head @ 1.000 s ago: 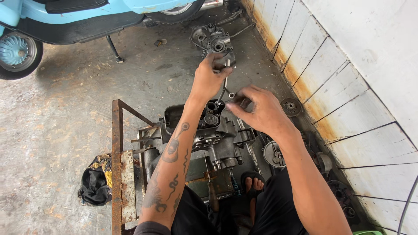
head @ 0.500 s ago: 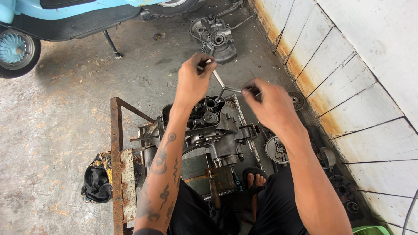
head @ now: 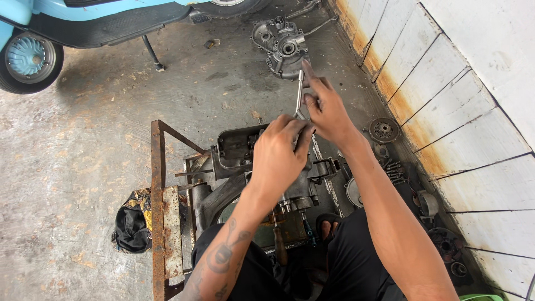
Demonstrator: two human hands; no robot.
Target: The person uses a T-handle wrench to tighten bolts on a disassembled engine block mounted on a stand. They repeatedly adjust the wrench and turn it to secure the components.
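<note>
Gripping noted: wrench [head: 299,89] is clamped by fingers of both left hand [head: 280,159] and right hand [head: 326,111] over engine [head: 251,167]; casing [head: 281,44] already lies apart, engine unfinished.

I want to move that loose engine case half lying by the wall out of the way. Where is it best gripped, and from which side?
Probably by the outer rim of the grey engine case half, coming from the open concrete floor on its left. It lies flat with its ribbed, cavity-filled face up, so the edge gives the plainest hold. The tiled wall crowds its right, and both hands and their metal wrench sit just below it.
</note>
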